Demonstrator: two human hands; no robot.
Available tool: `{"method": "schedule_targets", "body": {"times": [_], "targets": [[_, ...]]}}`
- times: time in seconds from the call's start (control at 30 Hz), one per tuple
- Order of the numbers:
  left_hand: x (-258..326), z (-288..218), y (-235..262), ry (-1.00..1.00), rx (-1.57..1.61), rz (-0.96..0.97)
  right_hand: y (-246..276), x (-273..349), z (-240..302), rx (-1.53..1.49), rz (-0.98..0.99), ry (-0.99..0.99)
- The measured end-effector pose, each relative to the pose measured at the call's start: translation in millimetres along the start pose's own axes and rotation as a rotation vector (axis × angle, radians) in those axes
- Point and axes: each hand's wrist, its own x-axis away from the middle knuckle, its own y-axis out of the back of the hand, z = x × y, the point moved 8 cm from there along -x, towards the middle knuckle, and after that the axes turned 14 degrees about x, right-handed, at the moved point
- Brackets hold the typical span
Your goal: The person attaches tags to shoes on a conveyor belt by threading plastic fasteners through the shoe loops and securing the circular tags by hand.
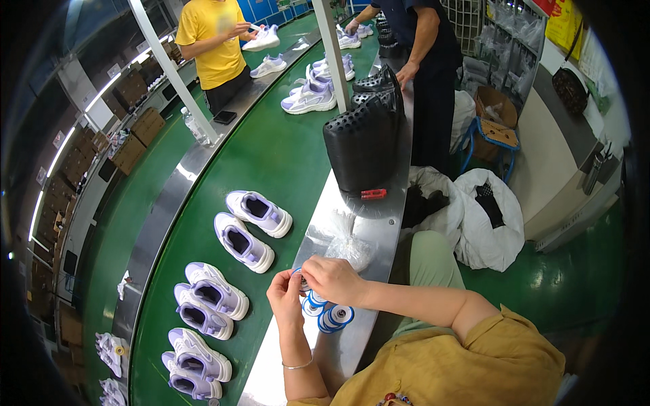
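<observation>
Left of the fingers, lilac shoes (229, 271) lie in pairs on the green belt (271, 155). Left hand (286, 296) and right hand (333, 279) meet with fingers pinched narrow on a small blue-and-white roll (302, 283); more rolls (328, 314) lie just below them on the steel ledge (352, 338). Just right of the fingertips sits a clear bag (349, 247), and the ledge edge is close beyond it.

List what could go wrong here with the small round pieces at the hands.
The blue-rimmed discs lie loose on the steel ledge near its edge, so a nudge from either hand could likely knock them off. The left hand and right hand pinch one small piece together; it might slip. The plastic bag beside them could snag.
</observation>
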Motion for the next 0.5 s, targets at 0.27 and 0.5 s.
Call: {"method": "schedule_targets", "body": {"times": [0.27, 0.5], "targets": [[-44, 15, 15, -0.092, -0.022, 0.003, -45, -23, -28, 0.068, 0.004, 0.025], [-122, 59, 101, -0.118, -0.100, 0.039, -176, -39, -56, 0.098, 0.030, 0.090]]}}
